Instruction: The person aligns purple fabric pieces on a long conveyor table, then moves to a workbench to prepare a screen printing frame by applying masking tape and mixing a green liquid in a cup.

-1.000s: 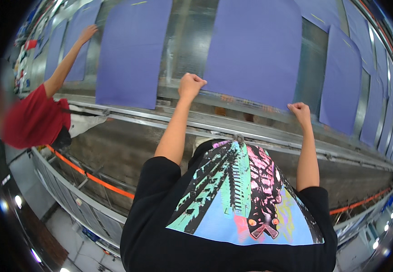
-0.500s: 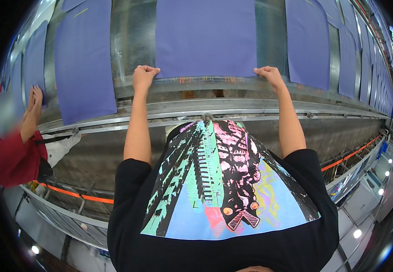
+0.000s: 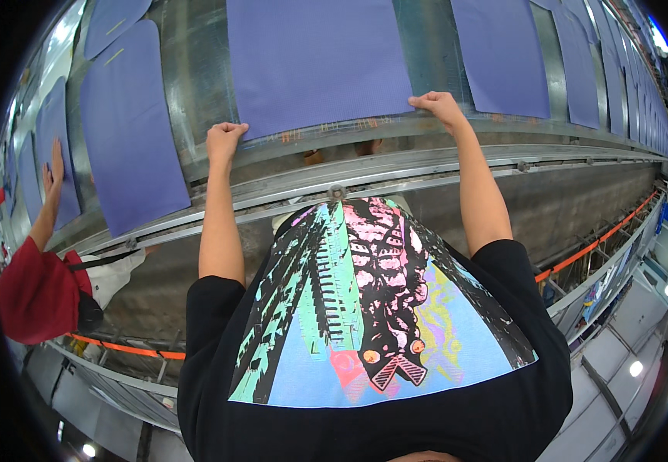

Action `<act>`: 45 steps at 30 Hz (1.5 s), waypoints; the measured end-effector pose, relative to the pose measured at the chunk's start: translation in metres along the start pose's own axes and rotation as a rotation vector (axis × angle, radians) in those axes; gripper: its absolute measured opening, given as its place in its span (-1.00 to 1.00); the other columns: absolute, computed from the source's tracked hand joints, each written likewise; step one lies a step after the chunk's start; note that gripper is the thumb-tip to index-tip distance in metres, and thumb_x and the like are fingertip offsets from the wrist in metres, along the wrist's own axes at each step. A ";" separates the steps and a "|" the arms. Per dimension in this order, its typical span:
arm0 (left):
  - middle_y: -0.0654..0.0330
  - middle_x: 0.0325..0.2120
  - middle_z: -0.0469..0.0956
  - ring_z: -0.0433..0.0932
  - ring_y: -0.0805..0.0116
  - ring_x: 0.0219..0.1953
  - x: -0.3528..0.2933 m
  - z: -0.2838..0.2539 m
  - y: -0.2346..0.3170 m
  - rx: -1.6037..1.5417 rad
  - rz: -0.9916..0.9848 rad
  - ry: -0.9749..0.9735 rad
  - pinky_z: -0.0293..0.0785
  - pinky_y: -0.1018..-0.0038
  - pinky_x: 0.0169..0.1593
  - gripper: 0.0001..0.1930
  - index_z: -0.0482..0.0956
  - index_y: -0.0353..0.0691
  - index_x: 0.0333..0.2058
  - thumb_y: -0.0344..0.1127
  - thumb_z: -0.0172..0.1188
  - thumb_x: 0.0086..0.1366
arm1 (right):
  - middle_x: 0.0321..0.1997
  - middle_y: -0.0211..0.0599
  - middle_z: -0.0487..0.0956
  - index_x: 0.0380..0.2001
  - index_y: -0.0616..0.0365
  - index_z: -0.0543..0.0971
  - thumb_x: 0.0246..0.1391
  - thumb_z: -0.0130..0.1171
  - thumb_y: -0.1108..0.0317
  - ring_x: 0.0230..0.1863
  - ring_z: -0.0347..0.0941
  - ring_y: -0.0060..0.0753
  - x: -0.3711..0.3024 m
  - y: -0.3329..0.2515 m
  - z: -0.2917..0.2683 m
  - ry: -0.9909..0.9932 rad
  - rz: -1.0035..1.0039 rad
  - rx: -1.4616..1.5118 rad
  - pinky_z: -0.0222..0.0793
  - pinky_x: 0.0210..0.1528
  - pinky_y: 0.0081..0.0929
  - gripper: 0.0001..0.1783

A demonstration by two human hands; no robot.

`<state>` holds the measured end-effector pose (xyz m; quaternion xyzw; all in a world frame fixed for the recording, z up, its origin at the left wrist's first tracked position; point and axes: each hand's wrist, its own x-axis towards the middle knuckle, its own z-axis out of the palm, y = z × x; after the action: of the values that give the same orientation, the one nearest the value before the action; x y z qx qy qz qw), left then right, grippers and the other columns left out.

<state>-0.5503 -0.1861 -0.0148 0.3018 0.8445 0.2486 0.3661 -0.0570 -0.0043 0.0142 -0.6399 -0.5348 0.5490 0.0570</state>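
Observation:
In front of me a purple fabric panel (image 3: 318, 61) lies on a long, shiny table (image 3: 195, 77). My left hand (image 3: 224, 142) pinches its near left corner between thumb and fingers. At the near right corner, my right hand (image 3: 438, 108) pinches the same panel. The near edge stretches between both hands, by faint orange marks on the table. Both forearms reach forward over a metal rail (image 3: 395, 171).
More purple panels (image 3: 130, 127) lie along the table to left and right. At far left a co-worker in a red top (image 3: 37, 296) has hands on another panel. An orange strip (image 3: 599, 237) runs along a railing behind me on the right.
My view has turned slightly, so the table and panel appear tilted and shifted left. Both hands keep their pinch on the panel corners. The co-worker's hands have moved apart on their panel.

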 end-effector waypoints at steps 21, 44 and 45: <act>0.10 0.51 -0.02 -0.09 0.14 0.55 0.084 0.081 0.122 0.735 0.822 0.165 -0.34 -0.16 0.49 -0.24 0.08 -0.12 0.47 0.17 -0.03 0.46 | 0.57 -0.23 0.14 0.43 -0.02 0.27 0.27 0.07 -0.13 0.58 0.01 -0.15 0.064 -0.108 0.153 0.254 -0.946 -0.778 -0.26 0.57 0.10 -0.23; 0.00 0.49 0.00 -0.06 0.01 0.53 0.001 0.089 0.094 0.558 0.695 0.302 -0.24 -0.20 0.48 -0.31 0.13 0.06 0.46 0.11 0.00 0.44 | 0.63 0.10 -0.19 0.53 0.02 0.05 0.36 -0.06 -0.12 0.63 -0.33 0.16 0.036 -0.097 0.179 0.322 -0.718 -0.958 -0.46 0.51 0.37 -0.18; 0.00 0.50 -0.02 -0.08 0.01 0.54 -0.031 0.086 0.078 0.566 0.691 0.279 -0.24 -0.20 0.48 -0.31 0.13 0.06 0.47 0.11 -0.01 0.45 | 0.63 0.08 -0.19 0.53 -0.01 0.06 0.35 -0.04 -0.11 0.63 -0.33 0.16 -0.003 -0.084 0.184 0.276 -0.725 -0.898 -0.47 0.52 0.36 -0.18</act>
<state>-0.4420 -0.1364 -0.0028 0.6169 0.7703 0.1540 0.0481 -0.2494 -0.0657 -0.0002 -0.4435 -0.8867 0.1262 0.0336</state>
